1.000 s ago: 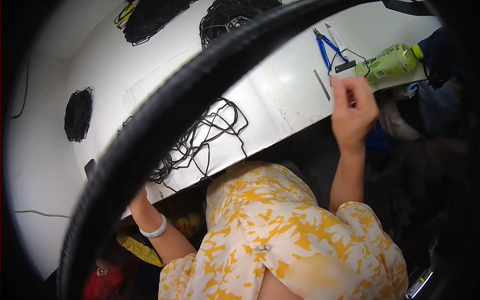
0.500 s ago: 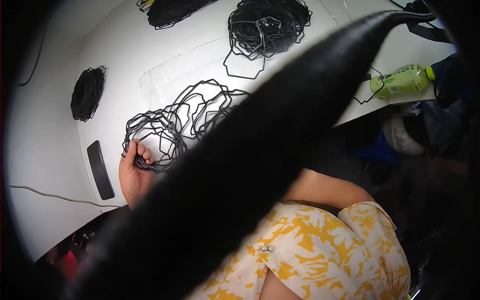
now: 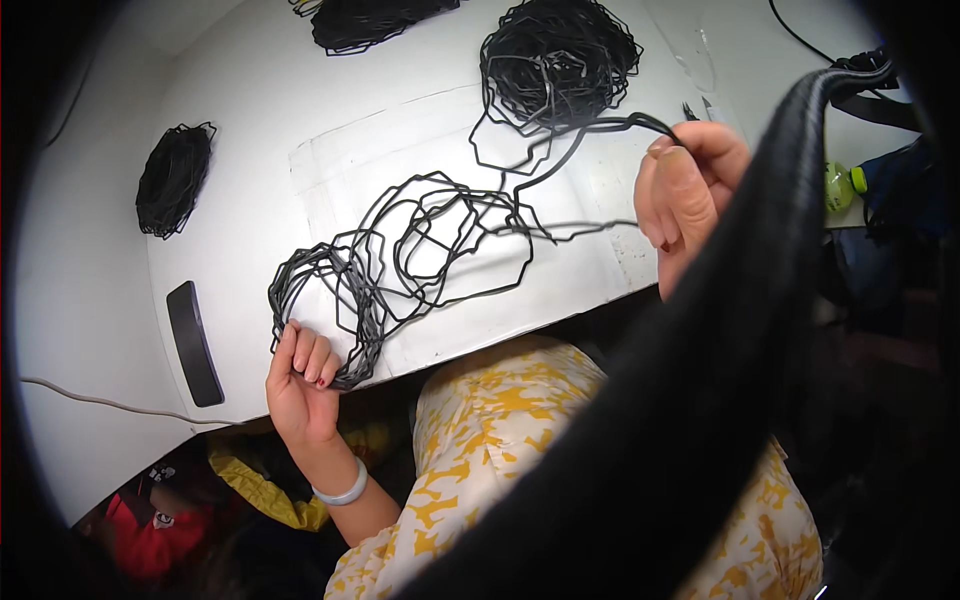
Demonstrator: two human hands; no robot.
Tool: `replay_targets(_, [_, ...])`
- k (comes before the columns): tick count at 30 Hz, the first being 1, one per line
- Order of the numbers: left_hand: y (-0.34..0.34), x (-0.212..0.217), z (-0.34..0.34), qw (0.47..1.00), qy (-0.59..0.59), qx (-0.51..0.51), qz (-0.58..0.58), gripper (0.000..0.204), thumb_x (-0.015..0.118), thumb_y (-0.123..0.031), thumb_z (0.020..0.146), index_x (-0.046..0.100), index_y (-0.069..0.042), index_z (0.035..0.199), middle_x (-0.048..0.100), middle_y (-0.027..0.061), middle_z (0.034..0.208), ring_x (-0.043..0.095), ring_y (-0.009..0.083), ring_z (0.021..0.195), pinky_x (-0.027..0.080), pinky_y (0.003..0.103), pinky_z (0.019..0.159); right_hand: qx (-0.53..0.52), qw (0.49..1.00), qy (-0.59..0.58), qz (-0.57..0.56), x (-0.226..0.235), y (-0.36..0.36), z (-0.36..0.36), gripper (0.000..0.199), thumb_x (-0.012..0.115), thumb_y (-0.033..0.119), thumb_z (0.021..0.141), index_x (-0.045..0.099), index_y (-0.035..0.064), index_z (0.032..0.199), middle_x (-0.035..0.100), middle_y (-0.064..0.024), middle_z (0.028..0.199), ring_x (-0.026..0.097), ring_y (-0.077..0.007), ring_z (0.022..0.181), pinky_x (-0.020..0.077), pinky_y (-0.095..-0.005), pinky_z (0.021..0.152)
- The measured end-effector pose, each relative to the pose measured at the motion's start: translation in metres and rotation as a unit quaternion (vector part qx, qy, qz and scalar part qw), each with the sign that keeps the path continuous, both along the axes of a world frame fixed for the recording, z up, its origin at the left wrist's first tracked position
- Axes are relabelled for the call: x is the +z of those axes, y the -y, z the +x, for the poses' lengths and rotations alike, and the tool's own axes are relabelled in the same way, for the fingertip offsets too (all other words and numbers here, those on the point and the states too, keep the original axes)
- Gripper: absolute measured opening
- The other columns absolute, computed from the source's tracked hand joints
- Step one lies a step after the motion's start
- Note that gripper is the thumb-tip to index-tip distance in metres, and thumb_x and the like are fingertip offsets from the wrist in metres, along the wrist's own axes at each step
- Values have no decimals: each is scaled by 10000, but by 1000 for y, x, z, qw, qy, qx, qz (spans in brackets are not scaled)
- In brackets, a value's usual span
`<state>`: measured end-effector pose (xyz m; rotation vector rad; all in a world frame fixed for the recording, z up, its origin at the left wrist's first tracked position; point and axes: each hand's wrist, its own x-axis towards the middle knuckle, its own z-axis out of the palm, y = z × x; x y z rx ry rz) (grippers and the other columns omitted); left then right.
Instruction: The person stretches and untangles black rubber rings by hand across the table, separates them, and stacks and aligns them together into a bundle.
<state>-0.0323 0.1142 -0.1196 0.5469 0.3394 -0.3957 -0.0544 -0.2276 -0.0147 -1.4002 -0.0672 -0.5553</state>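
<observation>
My left hand (image 3: 303, 375) is curled around the lower edge of a bundle of kinked black cord loops (image 3: 372, 345) near the table's front edge. More loops of the same cord (image 3: 515, 287) spread rightward from that bundle in a loose tangle. On the right, my right hand (image 3: 688, 190) is raised over the table, thumb and fingers pinched on a black cord strand (image 3: 628, 122) that runs back toward the tangle. A broad black strap-like thing (image 3: 690, 370), close and blurred, hides my right forearm.
A large heap of black cord (image 3: 575, 60) lies at the back, with another pile (image 3: 385, 20) farther left. One more cord bundle (image 3: 175, 185) and a flat black bar (image 3: 195, 345) are at the left. A green-capped bottle (image 3: 840, 188) shows partly at the right.
My right hand, hidden before, now shows at the right holding a cord strand. The black strap-like thing has swung rightward, baring more of the tangle. My left hand still grips its bundle, slightly nearer me.
</observation>
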Motion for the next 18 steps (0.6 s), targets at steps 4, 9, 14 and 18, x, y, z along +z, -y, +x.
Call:
replay_targets(4, [7, 2, -2, 1000, 6, 0, 11, 165, 412, -135, 1018, 521, -25, 959, 341, -19, 651, 328, 88, 554, 290, 235, 494, -85, 958, 116, -250, -9, -17, 11, 170, 732, -33, 778, 628, 2, 908, 591, -25, 697, 533, -98, 604, 413, -228, 511])
replay_targets(9, [6, 5, -3, 999, 0, 23, 24, 199, 418, -182, 1026, 511, -37, 926, 336, -21, 634, 315, 84, 545, 282, 234, 491, 31, 929, -24, -369, -45, -28, 27, 233, 792, 137, 701, 596, 29, 768, 602, -84, 751, 563, -262, 695, 466, -335, 640])
replay_targets(14, [8, 6, -2, 999, 7, 15, 37, 223, 419, -217, 1030, 507, -45, 919, 335, -23, 619, 312, 82, 538, 277, 230, 487, 210, 875, -102, -424, -74, -47, -7, 282, 747, 93, 693, 566, 21, 898, 556, -115, 868, 525, -311, 909, 457, -389, 783])
replay_targets(18, [7, 4, -4, 999, -4, 22, 33, 217, 417, -210, 1030, 509, -42, 929, 340, -23, 621, 313, 83, 539, 279, 231, 486, 185, 856, -159, -456, -66, -39, -22, 281, 666, -12, 733, 538, 0, 982, 560, -155, 903, 553, -341, 891, 469, -413, 784])
